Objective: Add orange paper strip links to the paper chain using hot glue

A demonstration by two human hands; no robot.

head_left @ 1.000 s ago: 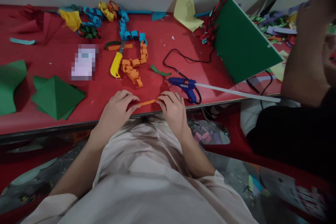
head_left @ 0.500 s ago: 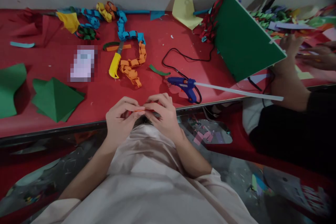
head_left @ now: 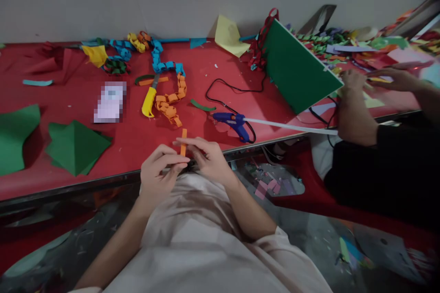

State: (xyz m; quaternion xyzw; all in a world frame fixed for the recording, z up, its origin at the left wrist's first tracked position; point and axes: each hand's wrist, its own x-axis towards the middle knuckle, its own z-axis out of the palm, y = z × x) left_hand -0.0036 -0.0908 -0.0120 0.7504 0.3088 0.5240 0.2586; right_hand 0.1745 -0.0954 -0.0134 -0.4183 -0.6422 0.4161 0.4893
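A short orange paper strip (head_left: pixel 184 135) stands upright between my hands at the table's front edge. My left hand (head_left: pixel 160 169) pinches its lower end between thumb and fingertips. The fingers of my right hand (head_left: pixel 209 158) reach across the strip from the right and grip it higher up. Just beyond lies a paper chain of orange links (head_left: pixel 171 97) and blue links (head_left: pixel 168 67). Beside the chain is a yellow-handled cutter knife (head_left: pixel 149 102). To the right rests a blue glue gun (head_left: pixel 230 121) with a long white glue stick (head_left: pixel 285 124).
Folded green paper (head_left: pixel 77 146) lies at left, near a blurred pale rectangle (head_left: pixel 110 102). A green board (head_left: pixel 299 68) leans at right, with a black cord (head_left: pixel 237 88) beside it. A co-worker's hands (head_left: pixel 395 78) are among paper scraps at far right.
The orange strip was mostly hidden between my fingertips and now points up. My right fingers have straightened and spread across it. The camera view has shifted, so the table sits lower.
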